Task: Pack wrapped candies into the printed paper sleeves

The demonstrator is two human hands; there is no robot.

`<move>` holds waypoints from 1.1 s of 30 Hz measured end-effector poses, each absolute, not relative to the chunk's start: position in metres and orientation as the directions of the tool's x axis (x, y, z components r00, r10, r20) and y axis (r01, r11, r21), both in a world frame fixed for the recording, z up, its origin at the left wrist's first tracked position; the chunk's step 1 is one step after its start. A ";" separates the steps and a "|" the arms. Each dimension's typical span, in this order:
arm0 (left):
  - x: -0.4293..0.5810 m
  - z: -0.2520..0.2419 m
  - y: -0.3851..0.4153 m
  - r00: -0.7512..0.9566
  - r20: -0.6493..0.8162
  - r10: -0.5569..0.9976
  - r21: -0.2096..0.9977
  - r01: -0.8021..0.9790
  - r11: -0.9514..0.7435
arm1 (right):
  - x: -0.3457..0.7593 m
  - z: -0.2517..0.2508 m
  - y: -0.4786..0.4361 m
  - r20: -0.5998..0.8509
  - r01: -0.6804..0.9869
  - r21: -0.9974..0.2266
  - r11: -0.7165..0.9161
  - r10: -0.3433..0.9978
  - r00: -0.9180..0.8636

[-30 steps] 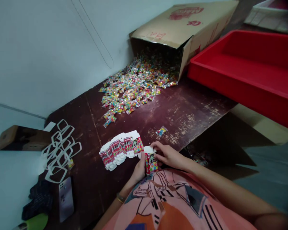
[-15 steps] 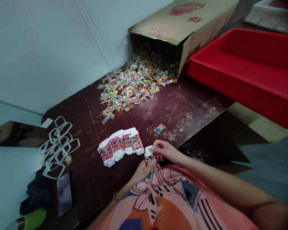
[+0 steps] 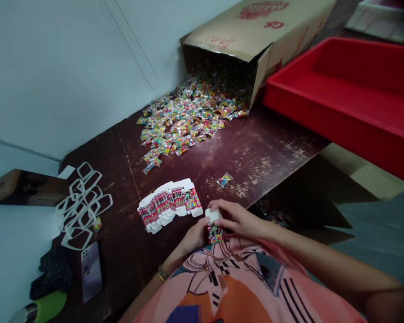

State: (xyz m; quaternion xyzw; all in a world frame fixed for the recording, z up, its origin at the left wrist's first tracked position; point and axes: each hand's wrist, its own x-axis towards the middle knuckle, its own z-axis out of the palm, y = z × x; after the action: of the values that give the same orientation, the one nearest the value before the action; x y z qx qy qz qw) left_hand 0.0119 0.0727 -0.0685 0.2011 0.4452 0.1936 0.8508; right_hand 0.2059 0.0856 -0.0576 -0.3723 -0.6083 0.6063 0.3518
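Close to my body, at the table's near edge, is a small printed candy box [image 3: 215, 231] with a white flap at its top. My left hand [image 3: 194, 235] grips its left side. On the other side my right hand [image 3: 237, 218] holds it too, fingers curled at the flap and the right edge. Just left of my hands lies a fanned row of flat printed boxes [image 3: 168, 204] with white flaps. A single wrapped candy packet [image 3: 225, 180] lies beyond my right hand.
A large carton [image 3: 229, 40] lies on its side, with a heap of candy packets [image 3: 185, 121] spilling out. At right stands a red tray [image 3: 340, 107]. On the left are white looped bands [image 3: 84, 206], a phone [image 3: 91, 271], dark cloth [image 3: 52, 271] and a brown box [image 3: 27, 188].
My right hand has shifted from the flap's tip to the box's right side. The box now faces up more squarely, and my left fingers have moved to its left edge.
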 end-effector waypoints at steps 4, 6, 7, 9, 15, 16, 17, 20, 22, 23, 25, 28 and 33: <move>0.018 -0.065 0.072 0.536 -0.710 0.457 0.446 -0.159 0.881 | 0.204 -0.070 0.092 -0.283 -0.218 -0.860 -0.461 0.787 -0.548; 0.020 -0.067 0.071 0.512 -0.734 0.446 0.441 -0.140 0.887 | 0.202 -0.075 0.098 -0.334 -0.170 -0.803 -0.571 0.667 -0.667; 0.021 -0.069 0.071 0.504 -0.744 0.439 0.435 -0.134 0.890 | 0.201 -0.076 0.101 -0.353 -0.118 -0.800 -0.588 0.620 -0.701; 0.023 -0.071 0.072 0.518 -0.749 0.413 0.409 -0.129 0.903 | 0.200 -0.073 0.109 -0.391 0.007 -0.819 -0.573 0.550 -0.738; 0.023 -0.063 0.076 0.592 -0.664 0.456 0.397 -0.238 0.886 | 0.203 -0.060 0.117 -0.402 -0.020 -0.817 -0.577 0.595 -0.696; 0.022 -0.063 0.076 0.596 -0.660 0.458 0.392 -0.247 0.886 | 0.203 -0.060 0.115 -0.407 -0.052 -0.809 -0.586 0.621 -0.670; 0.020 -0.062 0.076 0.597 -0.659 0.458 0.388 -0.253 0.886 | 0.202 -0.061 0.111 -0.415 -0.071 -0.807 -0.586 0.648 -0.638; 0.018 -0.065 0.075 0.591 -0.667 0.455 0.385 -0.250 0.889 | 0.196 -0.063 0.101 -0.392 -0.064 -0.865 -0.497 0.751 -0.532; 0.017 -0.067 0.075 0.581 -0.674 0.455 0.395 -0.236 0.888 | 0.192 -0.063 0.098 -0.316 -0.022 -0.927 -0.374 0.812 -0.491; 0.016 -0.068 0.075 0.580 -0.672 0.460 0.408 -0.229 0.884 | 0.192 -0.063 0.098 -0.287 0.002 -0.945 -0.328 0.823 -0.490; 0.012 -0.069 0.073 0.585 -0.642 0.495 0.457 -0.226 0.860 | 0.192 -0.061 0.099 -0.281 0.048 -0.954 -0.297 0.822 -0.495; 0.004 -0.072 0.068 0.579 -0.605 0.547 0.522 -0.231 0.821 | 0.194 -0.060 0.096 -0.242 0.123 -0.970 -0.209 0.851 -0.466; -0.002 -0.078 0.061 0.538 -0.614 0.577 0.538 -0.250 0.805 | 0.195 -0.056 0.078 0.058 0.217 -0.954 0.206 0.838 -0.543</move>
State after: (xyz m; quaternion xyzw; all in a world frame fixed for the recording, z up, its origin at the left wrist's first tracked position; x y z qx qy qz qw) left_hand -0.0015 0.0615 -0.0775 0.1973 0.4151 0.2419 0.8545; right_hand 0.1949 0.0779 -0.0559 -0.3689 -0.7147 0.5106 0.3038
